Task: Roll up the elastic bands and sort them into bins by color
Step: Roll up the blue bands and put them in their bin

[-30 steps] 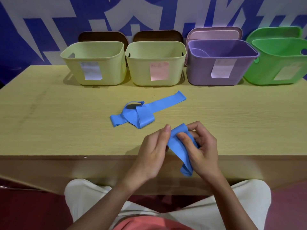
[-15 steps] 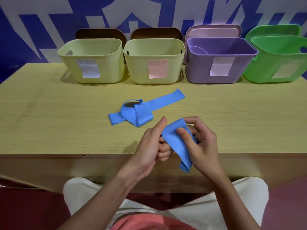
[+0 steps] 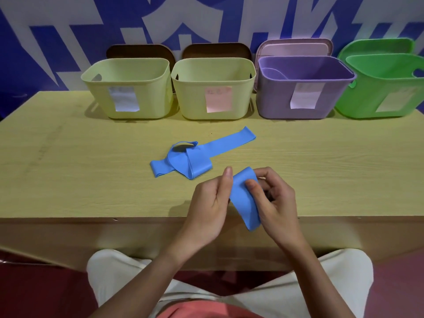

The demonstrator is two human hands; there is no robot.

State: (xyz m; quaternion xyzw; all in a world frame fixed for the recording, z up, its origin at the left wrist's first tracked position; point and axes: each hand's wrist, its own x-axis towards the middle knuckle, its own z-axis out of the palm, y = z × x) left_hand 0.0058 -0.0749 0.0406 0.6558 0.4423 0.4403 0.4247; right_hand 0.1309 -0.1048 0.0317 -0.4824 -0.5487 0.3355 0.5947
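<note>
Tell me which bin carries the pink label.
The second bin from the left, pale yellow, has the pink label; the other three bins' labels look white or pale.

Table (image 3: 68,180): pale wood-grain top.
Wall (image 3: 68,31): blue and white pattern.
Lids: two brown (image 3: 140,51), one pink (image 3: 293,47), leaning behind.
Floor (image 3: 34,292): red.

Four bins line the back — two yellow, (image 3: 128,88) and (image 3: 213,88), one purple bin (image 3: 302,92), one green bin (image 3: 380,88). Each wears one paper label, so four labels. Two blue bands — one in my fingers (image 3: 243,198), one loose on the table (image 3: 195,157). Four lids stand behind.
</note>
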